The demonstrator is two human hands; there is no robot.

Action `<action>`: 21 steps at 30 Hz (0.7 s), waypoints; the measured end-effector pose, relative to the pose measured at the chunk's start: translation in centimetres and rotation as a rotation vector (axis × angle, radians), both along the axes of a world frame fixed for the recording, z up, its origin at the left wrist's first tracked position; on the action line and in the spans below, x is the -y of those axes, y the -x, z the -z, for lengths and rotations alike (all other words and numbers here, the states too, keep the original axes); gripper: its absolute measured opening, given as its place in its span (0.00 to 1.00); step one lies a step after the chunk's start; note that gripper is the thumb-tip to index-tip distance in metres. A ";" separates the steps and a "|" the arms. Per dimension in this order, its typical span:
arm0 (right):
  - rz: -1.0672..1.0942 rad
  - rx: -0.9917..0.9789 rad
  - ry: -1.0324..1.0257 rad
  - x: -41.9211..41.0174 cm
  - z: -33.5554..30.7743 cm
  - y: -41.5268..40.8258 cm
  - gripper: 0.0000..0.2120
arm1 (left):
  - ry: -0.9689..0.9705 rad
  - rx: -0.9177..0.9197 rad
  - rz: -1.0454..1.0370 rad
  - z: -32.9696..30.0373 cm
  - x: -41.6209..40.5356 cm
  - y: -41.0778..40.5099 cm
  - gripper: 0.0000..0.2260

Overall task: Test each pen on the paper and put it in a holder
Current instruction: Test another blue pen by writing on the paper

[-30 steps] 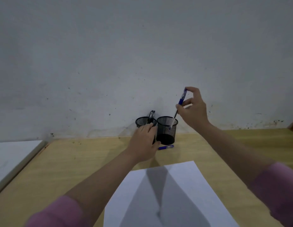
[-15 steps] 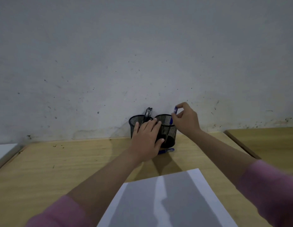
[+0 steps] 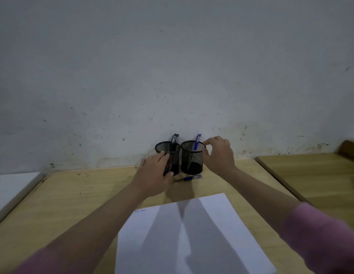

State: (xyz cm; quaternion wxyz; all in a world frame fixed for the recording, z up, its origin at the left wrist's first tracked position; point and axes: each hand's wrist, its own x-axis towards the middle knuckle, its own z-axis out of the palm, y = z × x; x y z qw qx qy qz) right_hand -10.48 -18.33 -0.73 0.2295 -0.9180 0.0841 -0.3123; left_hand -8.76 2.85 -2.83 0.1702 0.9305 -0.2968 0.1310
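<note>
Behind left hand (image 3: 155, 171), left holder (image 3: 168, 155) half-hidden, gripped; right hand (image 3: 218, 155) fingers spread, empty.

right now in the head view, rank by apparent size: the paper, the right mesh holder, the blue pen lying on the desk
1. The paper: largest by far, though it also lies nearest the camera.
2. The right mesh holder.
3. The blue pen lying on the desk: smallest, a thin sliver in front of the holder.

The blue pen (image 3: 196, 142) now stands in the right holder (image 3: 192, 157) — right hand (image 3: 218, 153) has let go
</note>
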 end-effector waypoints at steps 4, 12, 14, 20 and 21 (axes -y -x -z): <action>-0.086 -0.055 0.011 -2.1 0.6 2.2 0.11 | -0.093 -0.097 -0.112 2.2 -6.2 4.2 0.32; -0.147 -0.350 0.059 -5.0 4.0 2.8 0.15 | -0.136 -0.334 -0.225 6.6 -13.9 10.0 0.30; -0.123 -0.420 0.095 -5.1 4.9 2.2 0.18 | -0.095 -0.313 -0.233 7.0 -13.9 10.3 0.30; -0.095 -0.537 0.275 -4.7 6.4 0.1 0.22 | -0.088 -0.257 -0.263 7.3 -13.9 9.7 0.32; -0.087 -0.526 0.298 -4.6 6.6 -0.3 0.22 | -0.083 -0.255 -0.264 7.4 -13.9 9.7 0.32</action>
